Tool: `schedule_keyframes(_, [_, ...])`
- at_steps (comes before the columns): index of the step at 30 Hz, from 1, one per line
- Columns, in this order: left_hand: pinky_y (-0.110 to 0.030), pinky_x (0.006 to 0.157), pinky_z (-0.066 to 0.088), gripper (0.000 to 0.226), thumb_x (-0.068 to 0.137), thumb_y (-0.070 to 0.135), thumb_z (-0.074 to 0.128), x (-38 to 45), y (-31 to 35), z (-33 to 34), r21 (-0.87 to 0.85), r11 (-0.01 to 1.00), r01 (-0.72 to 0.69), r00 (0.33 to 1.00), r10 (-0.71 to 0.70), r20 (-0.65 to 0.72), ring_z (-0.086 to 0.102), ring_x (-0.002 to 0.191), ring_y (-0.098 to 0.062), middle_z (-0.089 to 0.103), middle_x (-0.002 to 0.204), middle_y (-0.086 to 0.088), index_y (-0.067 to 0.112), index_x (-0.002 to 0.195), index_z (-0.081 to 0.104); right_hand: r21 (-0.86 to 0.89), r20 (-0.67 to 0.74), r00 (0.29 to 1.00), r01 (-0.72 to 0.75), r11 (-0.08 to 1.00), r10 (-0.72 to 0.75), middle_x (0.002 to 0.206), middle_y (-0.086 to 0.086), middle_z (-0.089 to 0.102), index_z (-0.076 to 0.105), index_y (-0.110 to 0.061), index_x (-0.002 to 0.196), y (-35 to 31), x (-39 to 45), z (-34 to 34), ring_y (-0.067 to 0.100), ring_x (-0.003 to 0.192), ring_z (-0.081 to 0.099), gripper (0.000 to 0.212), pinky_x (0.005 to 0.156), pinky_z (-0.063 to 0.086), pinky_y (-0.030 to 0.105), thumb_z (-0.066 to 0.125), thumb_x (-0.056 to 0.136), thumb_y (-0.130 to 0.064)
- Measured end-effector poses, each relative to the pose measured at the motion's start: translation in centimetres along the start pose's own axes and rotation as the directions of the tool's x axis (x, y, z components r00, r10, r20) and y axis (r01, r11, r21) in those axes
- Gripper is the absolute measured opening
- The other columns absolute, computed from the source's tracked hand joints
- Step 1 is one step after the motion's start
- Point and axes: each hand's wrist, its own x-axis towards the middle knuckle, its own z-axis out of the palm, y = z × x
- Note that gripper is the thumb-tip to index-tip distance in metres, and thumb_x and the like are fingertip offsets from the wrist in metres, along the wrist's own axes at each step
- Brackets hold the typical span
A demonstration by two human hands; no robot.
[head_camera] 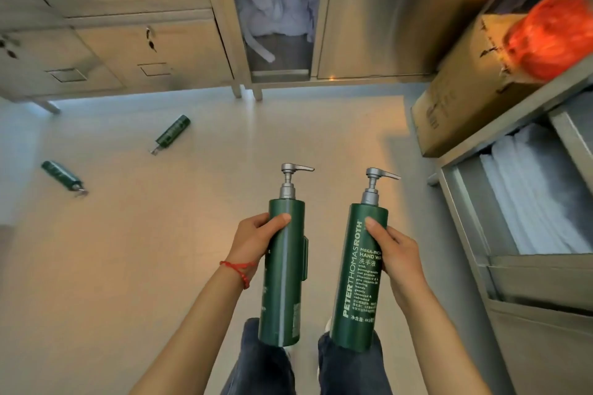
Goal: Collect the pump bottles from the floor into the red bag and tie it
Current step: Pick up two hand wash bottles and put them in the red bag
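Observation:
My left hand [253, 242] grips a green pump bottle [284, 282] upright, its silver pump pointing right. My right hand [396, 253] holds a second green pump bottle [354, 279] upright beside it, label facing me. Both are held in front of me above my legs. Two more green pump bottles lie on their sides on the floor at the left: one farther off [171, 134] and one nearer the left edge [62, 174]. The red bag [555, 35] sits on top of a cardboard box at the upper right, blurred.
A cardboard box [465, 99] rests on a metal shelf unit [513, 266] at the right, with white towels [539, 192] in a compartment below. Steel lockers [112, 42] line the far wall; an open compartment [277, 19] holds crumpled cloth. Pale floor [160, 250] spreads between them.

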Motion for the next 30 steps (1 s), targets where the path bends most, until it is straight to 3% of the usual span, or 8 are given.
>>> schedule_keyframes(8, [-0.027,0.056,0.052,0.012,0.078,0.025,0.067,5.6,7.6,2.5,0.038,0.999,-0.037,0.998,0.039,-0.049,0.064,0.063,-0.019,0.068,0.069,-0.005,0.014,0.073,0.067,0.042,-0.012,0.999,0.053,0.998,-0.052,0.063,-0.004,0.072,0.071,-0.015,0.08,-8.4,6.4,-0.2,0.008,0.056,0.065,0.03,0.048,0.049,0.017,0.071,0.067,-0.042])
schedule_keyframes(15, [-0.031,0.06,0.053,0.015,0.079,0.025,0.066,12.8,15.7,6.6,0.051,0.995,-0.084,0.995,0.087,-0.045,0.065,0.068,-0.022,0.069,0.075,-0.01,0.011,0.08,0.068,0.051,0.002,0.993,0.116,0.992,-0.116,0.066,-0.003,0.073,0.071,-0.015,0.083,-16.6,14.5,-1.1,0.009,0.058,0.066,0.023,0.048,0.048,0.016,0.07,0.073,-0.036])
schedule_keyframes(19, [-0.027,0.054,0.051,0.013,0.079,0.025,0.066,16.5,20.3,8.4,0.05,0.992,-0.115,0.992,0.118,-0.05,0.065,0.062,-0.017,0.069,0.067,-0.003,0.012,0.077,0.068,0.057,-0.001,0.992,0.127,0.99,-0.127,0.065,-0.003,0.072,0.07,-0.015,0.083,-20.8,18.3,-1.4,0.008,0.057,0.066,0.021,0.048,0.047,0.016,0.069,0.075,-0.035])
schedule_keyframes(25, [-0.02,0.048,0.05,0.01,0.078,0.028,0.067,24.4,27.8,11.0,0.106,0.98,-0.171,0.985,0.168,0.03,0.066,0.06,-0.01,0.071,0.062,0.006,0.017,0.079,0.068,0.113,-0.053,0.988,0.152,0.982,-0.147,0.062,-0.004,0.072,0.07,-0.014,0.082,-26.4,25.0,-1.2,0.007,0.055,0.066,0.016,0.047,0.048,0.015,0.069,0.077,-0.03])
schedule_keyframes(30, [-0.018,0.048,0.049,0.011,0.077,0.028,0.068,31.8,34.8,13.9,0.143,0.968,-0.207,0.972,0.187,0.141,0.067,0.059,-0.008,0.072,0.061,0.007,0.017,0.079,0.068,0.159,-0.177,0.969,0.199,0.967,-0.17,0.06,-0.004,0.071,0.071,-0.015,0.074,-31.9,31.0,-0.8,0.008,0.053,0.064,0.015,0.047,0.047,0.015,0.069,0.077,-0.029])
